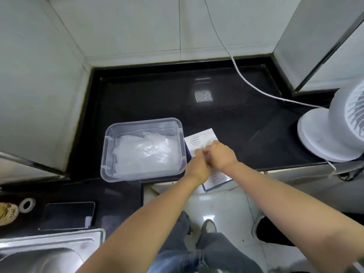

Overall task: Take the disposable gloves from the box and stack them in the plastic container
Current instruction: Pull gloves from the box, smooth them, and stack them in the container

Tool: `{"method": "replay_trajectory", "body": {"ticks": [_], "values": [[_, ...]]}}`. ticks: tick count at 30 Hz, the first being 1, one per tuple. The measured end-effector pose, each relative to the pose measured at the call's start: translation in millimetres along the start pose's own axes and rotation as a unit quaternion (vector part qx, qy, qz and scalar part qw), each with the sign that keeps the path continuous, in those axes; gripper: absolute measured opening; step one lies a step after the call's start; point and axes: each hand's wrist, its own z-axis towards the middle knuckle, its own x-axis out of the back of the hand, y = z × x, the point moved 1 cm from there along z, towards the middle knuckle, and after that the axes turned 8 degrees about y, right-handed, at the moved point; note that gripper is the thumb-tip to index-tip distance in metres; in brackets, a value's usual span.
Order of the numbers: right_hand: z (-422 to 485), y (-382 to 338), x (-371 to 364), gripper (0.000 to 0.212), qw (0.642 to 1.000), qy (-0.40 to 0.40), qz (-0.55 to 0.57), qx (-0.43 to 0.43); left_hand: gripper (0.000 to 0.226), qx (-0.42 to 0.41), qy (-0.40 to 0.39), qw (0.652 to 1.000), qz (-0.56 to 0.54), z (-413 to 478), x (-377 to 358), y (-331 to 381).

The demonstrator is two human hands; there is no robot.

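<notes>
A clear plastic container (110, 138) stands on the black counter, with a heap of thin transparent gloves (146, 149) lying inside it. Just to its right lies the white glove box (202, 138) with blue edging, partly hanging over the counter's front edge. Both my hands are on top of the box. My left hand (197, 168) and my right hand (220, 156) meet over its middle with curled fingers. A bit of thin clear plastic shows between the fingertips; the blur hides which fingers pinch it.
A white fan (332, 127) stands at the counter's right end, its cable (244, 75) running across the back. A dark phone (69, 215) and a tape roll (27, 204) lie at lower left beside a steel sink (49, 253). Tiled walls enclose the counter.
</notes>
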Motion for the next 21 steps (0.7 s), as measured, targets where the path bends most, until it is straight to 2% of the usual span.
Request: {"method": "replay_trajectory", "body": {"ticks": [4, 8, 12, 17, 19, 21], "values": [[-3, -1, -1, 0.021, 0.999, 0.018, 0.010, -0.040, 0.039, 0.001, 0.017, 0.999, -0.028, 1, -7, -7], [4, 6, 6, 0.022, 0.983, 0.008, 0.175, -0.058, 0.057, -0.013, 0.011, 0.999, -0.038, 2, -9, -12], [-3, 11, 19, 0.017, 0.935, -0.022, 0.350, -0.055, 0.068, -0.015, 0.015, 1.000, -0.006, 1, -12, -14], [-2, 4, 27, 0.011, 0.849, 0.109, 0.511, -0.077, 0.074, -0.020, 0.009, 1.000, 0.009, 0, -11, -15], [3, -1, 28, 0.003, 0.852, 0.106, 0.505, -0.086, 0.083, -0.022, -0.005, 0.999, 0.027, 0, -9, -14], [8, -2, 29, 0.012, 0.895, 0.061, 0.429, -0.109, 0.089, -0.021, -0.019, 0.999, 0.045, 1, -9, -13]]}}
